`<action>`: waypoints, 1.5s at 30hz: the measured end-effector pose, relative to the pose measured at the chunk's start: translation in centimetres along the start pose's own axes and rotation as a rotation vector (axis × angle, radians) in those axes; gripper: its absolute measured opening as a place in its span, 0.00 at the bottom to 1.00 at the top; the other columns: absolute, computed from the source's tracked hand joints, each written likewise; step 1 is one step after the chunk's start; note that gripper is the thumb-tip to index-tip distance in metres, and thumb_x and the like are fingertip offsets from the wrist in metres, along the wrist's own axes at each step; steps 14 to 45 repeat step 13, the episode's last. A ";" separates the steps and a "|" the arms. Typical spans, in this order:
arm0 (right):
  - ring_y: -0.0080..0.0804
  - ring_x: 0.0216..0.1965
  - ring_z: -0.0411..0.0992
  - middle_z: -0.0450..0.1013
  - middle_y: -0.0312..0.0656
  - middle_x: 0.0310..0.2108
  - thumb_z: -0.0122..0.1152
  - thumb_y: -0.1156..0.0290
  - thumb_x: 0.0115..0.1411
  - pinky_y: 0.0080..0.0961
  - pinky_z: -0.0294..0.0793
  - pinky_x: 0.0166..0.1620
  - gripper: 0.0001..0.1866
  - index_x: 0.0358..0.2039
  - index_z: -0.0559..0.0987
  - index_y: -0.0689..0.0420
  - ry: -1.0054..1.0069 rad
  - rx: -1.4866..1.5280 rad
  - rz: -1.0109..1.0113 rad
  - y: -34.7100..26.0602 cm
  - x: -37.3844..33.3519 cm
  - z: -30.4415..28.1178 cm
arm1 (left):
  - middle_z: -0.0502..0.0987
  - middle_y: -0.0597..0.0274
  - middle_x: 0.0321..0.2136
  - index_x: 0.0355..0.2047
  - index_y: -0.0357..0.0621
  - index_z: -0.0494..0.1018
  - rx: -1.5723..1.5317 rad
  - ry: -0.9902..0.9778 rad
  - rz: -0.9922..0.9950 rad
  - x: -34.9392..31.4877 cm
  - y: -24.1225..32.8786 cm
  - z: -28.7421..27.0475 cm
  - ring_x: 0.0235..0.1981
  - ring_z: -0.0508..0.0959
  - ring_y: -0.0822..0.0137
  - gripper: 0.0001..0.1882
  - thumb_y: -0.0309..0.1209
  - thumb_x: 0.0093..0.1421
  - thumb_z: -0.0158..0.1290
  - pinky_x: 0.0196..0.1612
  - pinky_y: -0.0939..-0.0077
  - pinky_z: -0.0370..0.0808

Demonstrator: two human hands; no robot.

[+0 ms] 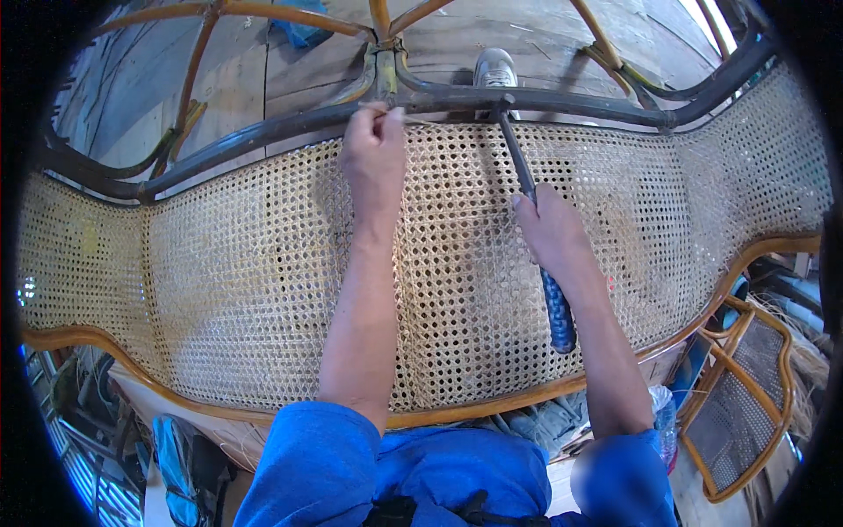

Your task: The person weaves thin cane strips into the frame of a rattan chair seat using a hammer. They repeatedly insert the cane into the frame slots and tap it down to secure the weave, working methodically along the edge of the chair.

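Note:
A wide panel of woven cane webbing (474, 290) stretches across a curved rattan frame in front of me. My left hand (373, 154) is closed in a pinch at the dark far rail (272, 130), near where an upright joins it. A thin pale strand (420, 121) shows just right of those fingers; whether they hold it I cannot make out. My right hand (555, 233) grips a hammer (518, 158) by its dark shaft. The lower handle is wrapped in blue, and the hammer's head lies over the far rail, right of my left hand.
Beyond the rail, bent rattan poles (198, 66) rise over a plank floor (307, 66), with a grey shoe (496, 70) and a blue cloth-like thing (301, 31). A brown rattan edge (487, 400) bounds the near side. Another cane-webbed frame (742, 404) leans at right; a blue-and-black bag (176, 470) sits at left.

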State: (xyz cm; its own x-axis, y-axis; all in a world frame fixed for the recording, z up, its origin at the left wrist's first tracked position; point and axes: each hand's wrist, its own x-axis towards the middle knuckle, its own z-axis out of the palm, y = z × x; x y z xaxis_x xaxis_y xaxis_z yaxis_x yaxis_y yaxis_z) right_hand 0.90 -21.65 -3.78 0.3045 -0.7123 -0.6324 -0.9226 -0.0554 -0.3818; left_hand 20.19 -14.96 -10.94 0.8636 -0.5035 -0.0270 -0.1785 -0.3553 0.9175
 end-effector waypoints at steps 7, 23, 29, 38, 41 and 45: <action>0.42 0.26 0.75 0.74 0.50 0.24 0.52 0.60 0.64 0.39 0.72 0.32 0.16 0.35 0.72 0.63 0.162 0.176 0.097 6.2 -2.9 -0.9 | 0.74 0.51 0.44 0.49 0.37 0.70 0.051 -0.025 0.395 -3.3 2.6 1.6 0.45 0.75 0.59 0.17 0.34 0.63 0.50 0.49 0.66 0.71; 0.46 0.37 0.78 0.76 0.57 0.32 0.55 0.62 0.61 0.42 0.73 0.41 0.16 0.43 0.73 0.60 0.261 0.094 0.084 9.2 -4.8 -1.8 | 0.61 0.47 0.62 0.63 0.46 0.58 0.569 -0.584 0.508 -5.5 3.2 10.3 0.65 0.58 0.57 0.40 0.57 0.58 0.50 0.66 0.59 0.52; 0.46 0.37 0.78 0.76 0.57 0.32 0.55 0.62 0.61 0.42 0.73 0.41 0.16 0.43 0.73 0.60 0.261 0.094 0.084 9.2 -4.8 -1.8 | 0.61 0.47 0.62 0.63 0.46 0.58 0.569 -0.584 0.508 -5.5 3.2 10.3 0.65 0.58 0.57 0.40 0.57 0.58 0.50 0.66 0.59 0.52; 0.46 0.37 0.78 0.76 0.57 0.32 0.55 0.62 0.61 0.42 0.73 0.41 0.16 0.43 0.73 0.60 0.261 0.094 0.084 9.2 -4.8 -1.8 | 0.61 0.47 0.62 0.63 0.46 0.58 0.569 -0.584 0.508 -5.5 3.2 10.3 0.65 0.58 0.57 0.40 0.57 0.58 0.50 0.66 0.59 0.52; 0.46 0.37 0.78 0.76 0.57 0.32 0.55 0.62 0.61 0.42 0.73 0.41 0.16 0.43 0.73 0.60 0.261 0.094 0.084 9.2 -4.8 -1.8 | 0.61 0.47 0.62 0.63 0.46 0.58 0.569 -0.584 0.508 -5.5 3.2 10.3 0.65 0.58 0.57 0.40 0.57 0.58 0.50 0.66 0.59 0.52; 0.46 0.37 0.78 0.76 0.57 0.32 0.55 0.62 0.61 0.42 0.73 0.41 0.16 0.43 0.73 0.60 0.261 0.094 0.084 9.2 -4.8 -1.8 | 0.61 0.47 0.62 0.63 0.46 0.58 0.569 -0.584 0.508 -5.5 3.2 10.3 0.65 0.58 0.57 0.40 0.57 0.58 0.50 0.66 0.59 0.52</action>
